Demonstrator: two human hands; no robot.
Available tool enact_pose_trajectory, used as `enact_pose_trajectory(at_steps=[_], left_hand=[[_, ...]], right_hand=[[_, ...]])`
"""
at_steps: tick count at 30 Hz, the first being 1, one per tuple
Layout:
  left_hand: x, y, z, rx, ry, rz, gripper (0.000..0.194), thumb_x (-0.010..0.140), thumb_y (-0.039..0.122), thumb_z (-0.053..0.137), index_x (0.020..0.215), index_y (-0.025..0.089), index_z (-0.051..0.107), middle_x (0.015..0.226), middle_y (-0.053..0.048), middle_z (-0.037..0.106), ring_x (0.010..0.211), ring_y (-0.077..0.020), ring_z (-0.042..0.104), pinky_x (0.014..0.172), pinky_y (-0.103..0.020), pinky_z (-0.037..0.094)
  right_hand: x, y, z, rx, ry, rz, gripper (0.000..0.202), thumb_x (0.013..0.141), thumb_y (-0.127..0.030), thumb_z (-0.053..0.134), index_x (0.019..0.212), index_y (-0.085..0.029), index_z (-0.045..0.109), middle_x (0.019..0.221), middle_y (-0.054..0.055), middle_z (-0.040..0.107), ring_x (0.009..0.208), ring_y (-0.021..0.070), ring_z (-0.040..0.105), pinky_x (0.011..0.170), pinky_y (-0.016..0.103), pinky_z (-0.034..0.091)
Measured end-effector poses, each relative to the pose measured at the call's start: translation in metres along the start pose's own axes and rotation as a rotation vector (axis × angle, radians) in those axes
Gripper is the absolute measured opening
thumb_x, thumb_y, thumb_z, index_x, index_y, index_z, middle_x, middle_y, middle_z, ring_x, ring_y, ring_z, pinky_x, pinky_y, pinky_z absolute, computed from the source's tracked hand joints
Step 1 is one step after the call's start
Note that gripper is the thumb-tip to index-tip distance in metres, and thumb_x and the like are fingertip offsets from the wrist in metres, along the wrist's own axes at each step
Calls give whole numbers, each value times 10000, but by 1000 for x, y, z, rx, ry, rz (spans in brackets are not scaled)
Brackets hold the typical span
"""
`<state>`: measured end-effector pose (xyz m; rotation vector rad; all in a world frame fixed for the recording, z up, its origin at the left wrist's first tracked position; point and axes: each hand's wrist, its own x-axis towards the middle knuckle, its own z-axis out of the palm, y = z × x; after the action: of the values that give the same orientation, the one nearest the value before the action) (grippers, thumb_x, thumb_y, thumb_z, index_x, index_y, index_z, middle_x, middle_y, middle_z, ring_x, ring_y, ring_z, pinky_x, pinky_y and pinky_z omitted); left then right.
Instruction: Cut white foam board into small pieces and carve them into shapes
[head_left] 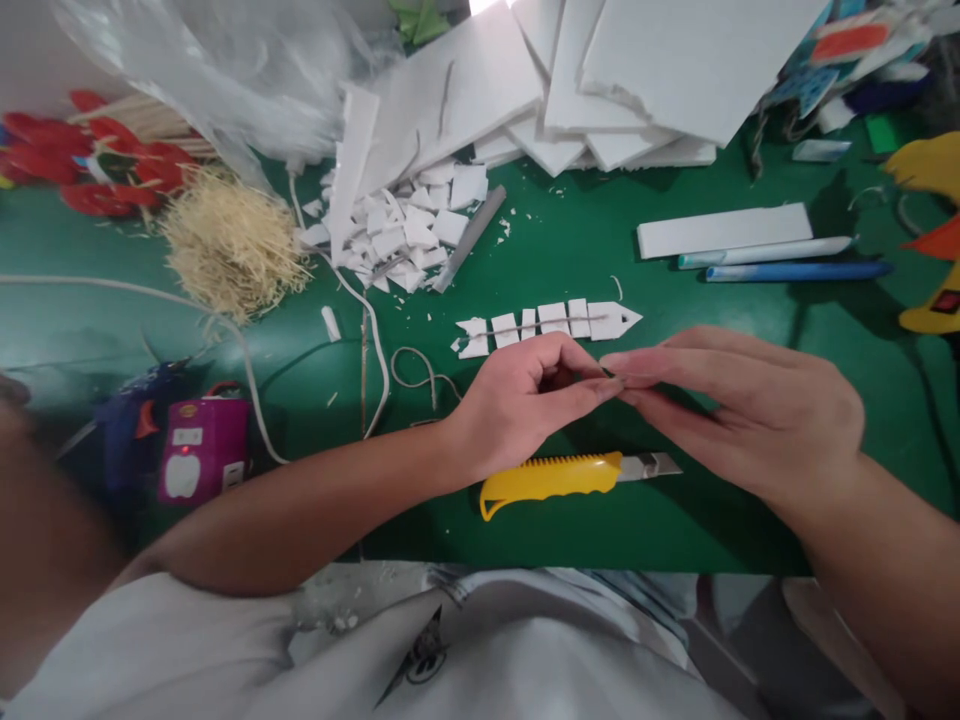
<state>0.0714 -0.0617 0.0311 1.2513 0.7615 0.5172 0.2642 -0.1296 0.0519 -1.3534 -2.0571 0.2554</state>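
Note:
My left hand [525,400] and my right hand [742,410] meet over the green table, both pinched at the fingertips around something too small to make out. Just beyond them lies a fish-like row of white foam pieces [553,318], with a pointed piece at the right and a thin grey cord along its middle. A yellow box cutter [555,478] lies on the near side of my hands, its blade extended to the right. A loop of thin cord [414,368] rests left of my left hand.
White foam sheets [465,90] and foam scraps [409,235] lie at the back. Two pens [795,271] and a foam strip [724,232] are at right. Straw [229,240], a purple power socket [204,450] and a white cable [251,385] occupy the left.

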Motion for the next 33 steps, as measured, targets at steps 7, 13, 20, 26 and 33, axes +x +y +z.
enact_pose_trajectory(at_steps=[7, 13, 20, 26, 33], left_hand=[[-3, 1, -1, 31, -62, -30, 194, 838, 358, 767, 836, 190, 671, 584, 69, 480, 532, -70, 368, 455, -191, 280], [-5, 1, 0, 50, -114, -8, 110, 817, 276, 748, 828, 193, 677, 575, 84, 470, 526, -60, 377, 474, -180, 318], [-5, -1, 2, 144, 49, 63, 132, 822, 305, 770, 781, 195, 709, 541, 67, 513, 492, -65, 405, 438, -185, 319], [-8, 0, -8, 510, 234, 458, 55, 906, 208, 731, 857, 192, 750, 585, 59, 581, 491, -62, 453, 458, -195, 350], [1, 4, -22, 1172, 253, 948, 174, 1033, 207, 598, 934, 204, 741, 653, 45, 647, 575, -80, 546, 582, -211, 414]], right_hand=[[0, 2, -4, 74, -105, -80, 323, 994, -80, 533, 1174, -303, 682, 704, -68, 719, 579, 89, 680, 500, 199, 500], [-6, -6, 2, 108, -49, 91, 305, 967, -90, 560, 1091, -315, 725, 782, -80, 799, 467, 80, 638, 483, 205, 530], [-8, 5, 7, 156, 229, 288, 182, 950, -254, 695, 1108, -301, 773, 640, -59, 671, 462, 109, 570, 463, 263, 516], [-4, 37, 10, -255, 55, 209, 334, 890, -434, 754, 1182, -272, 770, 1106, 135, 708, 994, 338, 688, 824, 530, 610], [-3, 45, 22, -298, 60, 106, 198, 917, -354, 712, 1091, -278, 766, 1073, 107, 732, 885, 300, 687, 783, 511, 578]])
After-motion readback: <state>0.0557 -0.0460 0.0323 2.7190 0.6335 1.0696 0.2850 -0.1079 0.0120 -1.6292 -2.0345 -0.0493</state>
